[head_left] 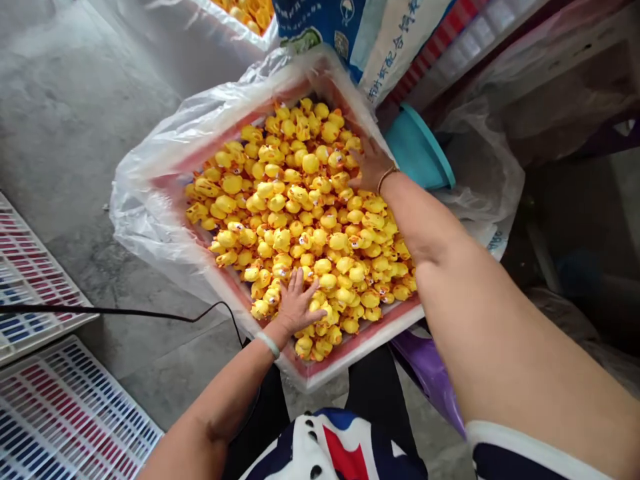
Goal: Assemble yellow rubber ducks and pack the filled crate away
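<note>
A red crate lined with clear plastic holds several small yellow rubber ducks. My left hand lies flat on the ducks near the crate's near edge, fingers spread, with a pale bangle on the wrist. My right hand reaches to the far right side of the pile, palm down on the ducks, fingers partly buried among them; a thin bracelet sits on that wrist.
A teal plastic tub stands right of the crate beside printed sacks. Slatted plastic trays lie on the concrete floor at left, crossed by a black cable. Another bin of yellow ducks sits at the top. A purple stool is under my right arm.
</note>
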A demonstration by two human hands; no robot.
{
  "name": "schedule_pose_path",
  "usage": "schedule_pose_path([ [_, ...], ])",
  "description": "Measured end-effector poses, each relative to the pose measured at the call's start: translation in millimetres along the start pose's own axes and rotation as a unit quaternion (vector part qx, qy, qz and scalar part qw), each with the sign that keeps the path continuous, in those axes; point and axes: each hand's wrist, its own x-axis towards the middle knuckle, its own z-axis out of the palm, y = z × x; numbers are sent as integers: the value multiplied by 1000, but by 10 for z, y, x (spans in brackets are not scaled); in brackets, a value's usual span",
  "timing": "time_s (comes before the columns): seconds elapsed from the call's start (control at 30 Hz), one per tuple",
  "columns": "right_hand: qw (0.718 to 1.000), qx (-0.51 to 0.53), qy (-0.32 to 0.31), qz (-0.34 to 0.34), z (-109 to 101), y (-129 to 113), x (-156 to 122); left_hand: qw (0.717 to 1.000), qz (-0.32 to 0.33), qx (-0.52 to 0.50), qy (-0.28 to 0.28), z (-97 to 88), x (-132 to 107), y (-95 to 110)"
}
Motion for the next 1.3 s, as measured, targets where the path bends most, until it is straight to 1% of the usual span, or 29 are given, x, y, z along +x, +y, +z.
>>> schedule_pose_path([
  [0.03,1000,1,-13,-3,82,20,-28,1000,-1,2,-11,37,50,57],
  [0.07,1000,2,-20,-9,169,4,-129,1000,-6,3,-20,51,108,94],
  [0.13,999,12,-17,-25,334,-94,-490,999,-37,8,-27,-13,260,102],
  [0.23,998,37,-28,-43,566,-253,-1212,993,-106,42,-22,-296,565,-31],
  [0.3,996,66,-46,-37,741,-300,-1728,991,-116,65,-31,-468,737,-130],
  [0.33,995,84,-50,-28,835,-311,-1984,990,-120,70,-28,-509,785,-152],
  [0.37,994,99,-44,-12,929,-325,-2232,989,-122,75,-22,-509,799,-144],
  [0.4,993,109,-37,7,1018,-350,-2464,990,-119,78,-20,-470,778,-103],
  [0.47,992,115,-23,55,1159,-461,-2850,992,-96,81,-30,-298,636,55],
  [0.53,989,111,-15,92,1235,-666,-3113,993,-64,81,-58,-72,394,250],
  [0.6,989,109,-24,100,1247,-929,-3271,993,-41,79,-81,128,90,390],
  [0.67,989,118,-58,59,1214,-1168,-3368,990,-4,80,-113,255,-247,431],
  [0.73,986,136,-95,-4,1151,-1295,-3424,986,21,87,-142,302,-583,393],
  [0.8,981,149,-112,-46,1069,-1262,-3413,983,30,96,-156,288,-857,335],
  [0.87,981,154,-105,-49,980,-1106,-3283,982,41,95,-158,236,-996,290],
  [0.93,985,150,-75,-26,904,-929,-3017,986,39,87,-136,160,-957,242],
  [0.97,988,144,-54,-8,877,-866,-2848,990,22,87,-110,114,-876,202],
  [1.03,992,122,-29,23,854,-827,-2513,992,-55,103,-39,-3,-643,63],
  [1.07,993,112,-41,24,859,-843,-2378,988,-102,116,-10,-74,-516,-38],
  [1.1,993,104,-61,15,874,-871,-2283,981,-143,129,6,-152,-398,-156],
  [1.13,991,100,-86,-2,896,-896,-2232,976,-170,138,8,-234,-296,-283],
  [1.17,989,99,-106,-16,920,-906,-2229,973,-180,142,1,-316,-214,-410],
  [1.2,988,102,-111,-16,943,-893,-2269,974,-176,140,-6,-394,-152,-530],
  [1.27,990,105,-89,27,964,-779,-2455,983,-142,117,4,-521,-90,-715],
  [1.3,989,111,-68,65,956,-681,-2588,987,-129,97,25,-564,-94,-768],
])
